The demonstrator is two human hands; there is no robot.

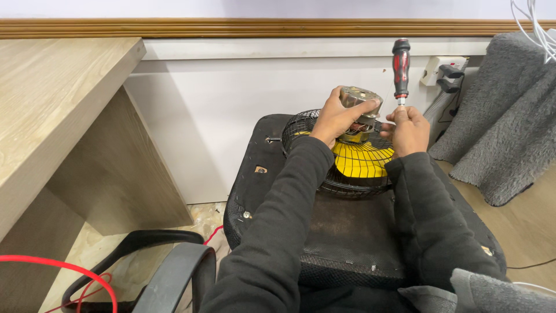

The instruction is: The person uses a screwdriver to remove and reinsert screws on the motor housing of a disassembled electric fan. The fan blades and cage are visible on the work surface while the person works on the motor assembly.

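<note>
While the left hand [335, 119] clamps the metal motor housing [359, 99] above the yellow-bladed fan [359, 159] on a black chair seat [347, 226], the right hand [409, 130] grips a red-and-black screwdriver [401, 69] upright; steadying the motor and keeping the shaft square should prevent slips.

No packages, labels, signs or screens can be seen anywhere in the view, neither on the wall, on the wooden tabletop at the left, on the black seat in the middle, nor on the floor around them.
</note>
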